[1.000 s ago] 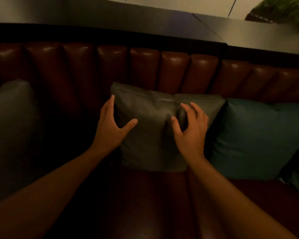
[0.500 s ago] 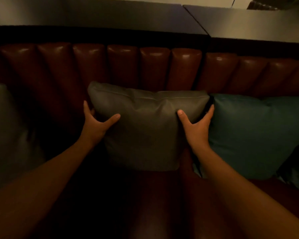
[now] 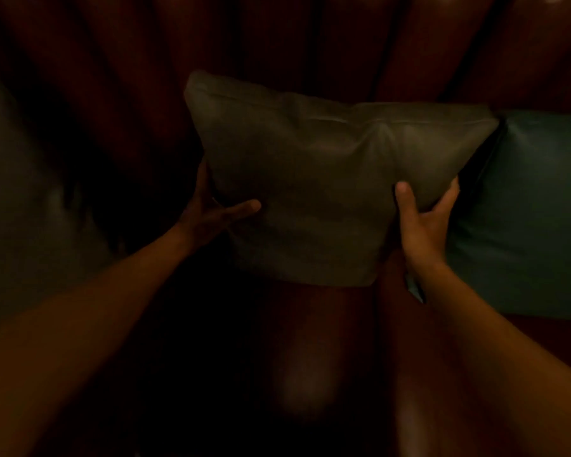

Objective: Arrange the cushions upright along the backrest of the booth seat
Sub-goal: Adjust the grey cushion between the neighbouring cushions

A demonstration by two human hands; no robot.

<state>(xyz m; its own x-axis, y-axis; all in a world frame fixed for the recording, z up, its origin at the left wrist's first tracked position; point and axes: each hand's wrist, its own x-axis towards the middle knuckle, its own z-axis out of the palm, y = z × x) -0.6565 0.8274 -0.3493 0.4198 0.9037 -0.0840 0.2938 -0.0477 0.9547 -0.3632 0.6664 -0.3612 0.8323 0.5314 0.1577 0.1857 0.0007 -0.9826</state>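
Here the grey cushion [image 3: 314, 179] stands upright against the backrest [image 3: 277, 44], long axis sideways; left hand [image 3: 208, 212] and right hand [image 3: 422, 222] grip its sides; teal cushion [image 3: 524, 209] just right.

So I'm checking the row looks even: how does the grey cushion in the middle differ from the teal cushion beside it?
The grey cushion is olive-grey; the teal cushion is blue-green. The grey cushion is gripped at both side edges, by the left hand and the right hand; the teal cushion is untouched. The grey cushion's top edge sits higher in view. Both stand upright against the red backrest, side by side.
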